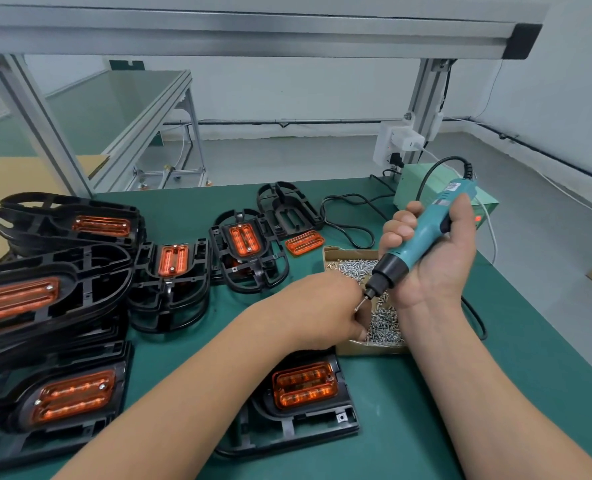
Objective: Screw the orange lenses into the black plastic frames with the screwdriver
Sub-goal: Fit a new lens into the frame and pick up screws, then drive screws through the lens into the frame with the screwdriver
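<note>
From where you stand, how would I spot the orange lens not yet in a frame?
Find the cardboard screw box on the green mat. The lens lies just past its far left corner, before an empty frame. Alone among the lenses, it sits in no frame and lies bare on the mat.

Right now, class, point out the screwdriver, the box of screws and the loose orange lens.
screwdriver [426, 227], head view, on its teal body.
box of screws [370, 350], head view, on its near cardboard wall.
loose orange lens [305, 242], head view, on its middle.

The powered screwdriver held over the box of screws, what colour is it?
The corded plastic screwdriver is teal with a black nose; the head view shows it.
</note>
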Demonstrator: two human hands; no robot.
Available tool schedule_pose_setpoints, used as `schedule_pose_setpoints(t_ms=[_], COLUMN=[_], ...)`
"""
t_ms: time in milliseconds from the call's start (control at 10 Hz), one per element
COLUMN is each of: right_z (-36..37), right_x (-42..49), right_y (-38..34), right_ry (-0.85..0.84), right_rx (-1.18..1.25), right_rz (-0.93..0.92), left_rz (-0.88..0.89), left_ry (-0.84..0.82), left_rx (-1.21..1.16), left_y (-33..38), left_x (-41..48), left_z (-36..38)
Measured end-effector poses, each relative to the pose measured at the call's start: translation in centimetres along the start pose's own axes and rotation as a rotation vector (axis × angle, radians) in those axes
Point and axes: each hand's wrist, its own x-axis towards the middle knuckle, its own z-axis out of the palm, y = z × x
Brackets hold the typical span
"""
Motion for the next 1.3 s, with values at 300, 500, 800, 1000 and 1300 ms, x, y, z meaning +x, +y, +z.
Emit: schedule_pose_setpoints(t_ms=[300, 500, 800, 1000, 1300], right_z=[-0.1, 0.0, 0.1, 0.1, 0.1], right_x=[0.0, -0.1, -0.2, -0.2, -0.2], right_y=[0.0, 0.1, 0.1, 0.0, -0.1], right_ry=[0.001, 0.003, 0.009, 0.011, 0.011], right_rx=[-0.010, -0.006, -0.009, -0.002, -0.006], right_rz=[-0.006, -0.003, -0.016, -0.013, -0.024], left_rz=[0.008, -0.022, -0.030, -0.025, -0.031], left_ry=[0.040, 0.049, 0.043, 0.074, 0.111], left_rx=[-0.003, -0.136, -0.243, -0.339, -0.425], left_y=[-0.1, -0.4, -0.3, -0.5, -1.2], left_x=[-0.1, -0.4, -0.9, -0.9, -0.8], left_z=[0.4, 0.2, -0.6, -0.5, -0.2])
